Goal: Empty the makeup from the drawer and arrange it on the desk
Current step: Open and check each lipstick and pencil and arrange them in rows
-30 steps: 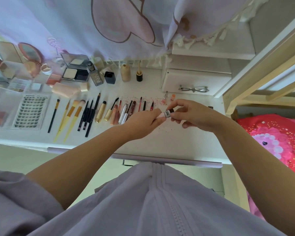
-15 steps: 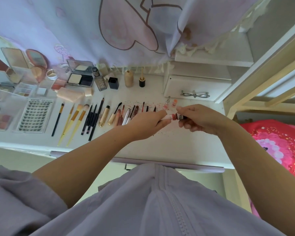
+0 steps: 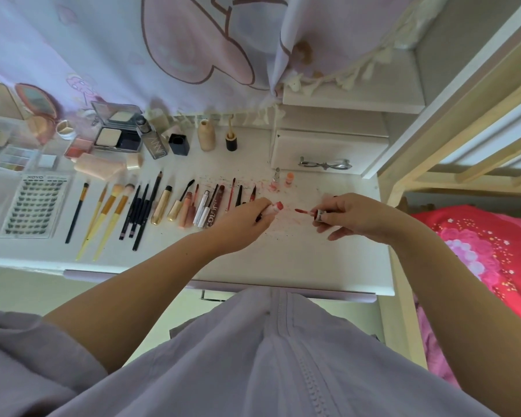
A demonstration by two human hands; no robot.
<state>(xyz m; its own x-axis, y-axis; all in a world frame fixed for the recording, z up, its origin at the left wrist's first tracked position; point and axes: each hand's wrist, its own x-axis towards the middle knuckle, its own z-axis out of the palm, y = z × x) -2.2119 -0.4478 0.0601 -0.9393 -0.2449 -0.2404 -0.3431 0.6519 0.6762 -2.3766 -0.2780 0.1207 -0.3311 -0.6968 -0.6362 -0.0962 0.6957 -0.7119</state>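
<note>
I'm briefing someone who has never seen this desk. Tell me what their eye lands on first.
First, the two hands over the middle of the desk: the left hand grips a small red lip gloss tube, the right hand pinches its cap, with the red-tipped wand pulled clear. Next, the neat row of brushes and pencils at left. Then the bright red bedding at far right.

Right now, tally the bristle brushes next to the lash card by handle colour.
Yellow-handled brushes: 3
Black-handled brush: 1
Total: 4
</note>
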